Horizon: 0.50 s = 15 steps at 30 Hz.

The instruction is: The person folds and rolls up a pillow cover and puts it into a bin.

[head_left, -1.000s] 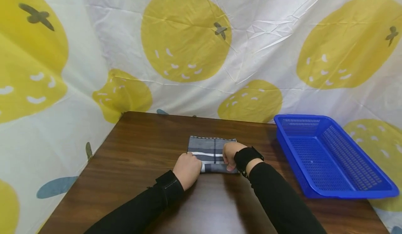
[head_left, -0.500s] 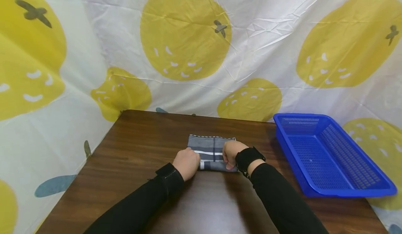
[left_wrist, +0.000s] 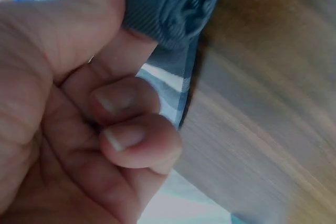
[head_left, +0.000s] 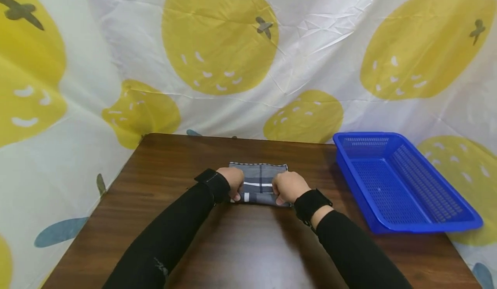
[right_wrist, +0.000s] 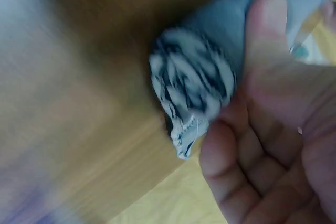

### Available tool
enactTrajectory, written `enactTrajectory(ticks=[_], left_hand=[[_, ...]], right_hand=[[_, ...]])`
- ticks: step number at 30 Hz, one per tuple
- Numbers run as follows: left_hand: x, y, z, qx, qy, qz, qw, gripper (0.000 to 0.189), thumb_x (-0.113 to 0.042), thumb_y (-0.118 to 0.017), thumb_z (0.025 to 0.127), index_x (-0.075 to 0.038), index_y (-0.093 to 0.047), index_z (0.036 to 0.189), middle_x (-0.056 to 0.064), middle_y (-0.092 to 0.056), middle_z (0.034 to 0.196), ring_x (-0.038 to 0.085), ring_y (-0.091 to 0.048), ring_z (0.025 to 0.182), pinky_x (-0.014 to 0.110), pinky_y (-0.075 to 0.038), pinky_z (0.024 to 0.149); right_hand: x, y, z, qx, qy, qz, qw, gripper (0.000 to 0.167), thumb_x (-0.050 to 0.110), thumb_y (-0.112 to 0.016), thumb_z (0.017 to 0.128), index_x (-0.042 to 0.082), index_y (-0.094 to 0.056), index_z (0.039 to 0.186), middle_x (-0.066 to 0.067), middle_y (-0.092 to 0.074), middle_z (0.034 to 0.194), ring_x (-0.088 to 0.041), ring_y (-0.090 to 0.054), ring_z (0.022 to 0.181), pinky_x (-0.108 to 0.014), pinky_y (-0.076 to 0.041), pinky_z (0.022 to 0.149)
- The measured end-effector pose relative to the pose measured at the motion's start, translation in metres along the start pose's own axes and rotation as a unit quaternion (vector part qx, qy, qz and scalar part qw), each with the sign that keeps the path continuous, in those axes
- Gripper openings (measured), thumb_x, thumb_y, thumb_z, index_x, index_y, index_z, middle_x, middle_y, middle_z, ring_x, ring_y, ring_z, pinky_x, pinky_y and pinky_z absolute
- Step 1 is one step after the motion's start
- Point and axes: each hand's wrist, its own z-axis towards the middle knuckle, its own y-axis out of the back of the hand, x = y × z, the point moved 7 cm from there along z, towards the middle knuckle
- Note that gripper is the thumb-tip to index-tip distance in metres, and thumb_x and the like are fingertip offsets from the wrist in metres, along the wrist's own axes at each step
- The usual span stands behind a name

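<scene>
A grey checked cloth (head_left: 254,173) with white stripes lies on the table, its near edge wound into a roll (head_left: 259,198). At the roll's left end, my left hand (head_left: 232,180) grips it between thumb and index finger. My right hand (head_left: 290,186) pinches the right end, with the thumb pressed on top. The left wrist view shows the spiral end of the roll (left_wrist: 190,9) and the other fingers curled below it. Layered folds show at the roll's other end (right_wrist: 191,72) in the right wrist view. The flat far part stretches away behind the roll.
A blue plastic basket (head_left: 374,220) with perforated sides stands to the right of the cloth. The brown wooden table (head_left: 174,155) meets a hanging curtain (head_left: 128,43) with yellow fruit prints behind and at both sides.
My left hand has shifted forward and its thumb now shows on the near side of the roll. The right hand keeps its hold. The head view has tilted down and turned slightly right.
</scene>
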Motion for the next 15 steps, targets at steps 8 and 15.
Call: enactTrajectory(ticks=[8,15], left_hand=[[0.02,-0.009,0.019,0.051,-0.009,-0.08,0.9954,0.027,-0.027,-0.094,0.083,-0.013,-0.074,0.071,-0.011,-0.06,0.068,0.009,-0.051,0.071,0.024,-0.048,0.074],[0.027,-0.011,0.021,0.046,0.024,-0.061,0.9968,0.036,-0.04,-0.096,0.078,-0.017,-0.072,0.064,-0.011,-0.062,0.064,0.01,-0.054,0.07,0.029,-0.051,0.072]], right_hand=[[0.021,-0.004,-0.028,-0.115,0.03,-0.079,0.9897,0.029,0.012,-0.095,0.068,0.013,-0.066,0.064,-0.002,-0.065,0.067,-0.02,-0.065,0.066,-0.042,-0.058,0.064],[0.027,-0.012,-0.037,-0.116,-0.003,-0.066,0.9911,0.019,0.009,-0.096,0.069,0.011,-0.078,0.075,-0.008,-0.065,0.082,-0.03,-0.071,0.074,-0.045,-0.062,0.071]])
